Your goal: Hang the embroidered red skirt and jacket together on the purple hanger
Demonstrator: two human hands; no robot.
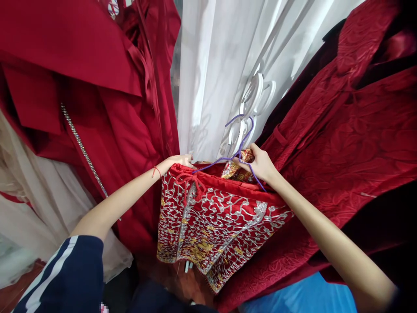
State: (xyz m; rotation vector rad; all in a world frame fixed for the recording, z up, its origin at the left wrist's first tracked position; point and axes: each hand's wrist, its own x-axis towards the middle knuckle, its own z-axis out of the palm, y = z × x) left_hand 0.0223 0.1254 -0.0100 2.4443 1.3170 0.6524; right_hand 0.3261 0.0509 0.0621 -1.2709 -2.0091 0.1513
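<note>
A red garment (215, 217) with silver and gold embroidery hangs on a purple hanger (239, 143) in the middle of the view. My left hand (177, 161) is closed on the garment's upper left edge, near a red cord tie. My right hand (259, 164) grips the hanger's right side together with the gold-patterned cloth at the garment's top. The hanger's hook rises in front of a white sheer curtain (215, 74). A red string is tied round my left wrist.
Dark red dresses hang at the left (107, 108), one with a rhinestone strap (81, 145). A red textured robe (352, 143) fills the right. Pale tulle (42, 204) lies at the lower left. White window grillwork (257, 93) shows behind the curtain. Something blue (302, 298) lies below.
</note>
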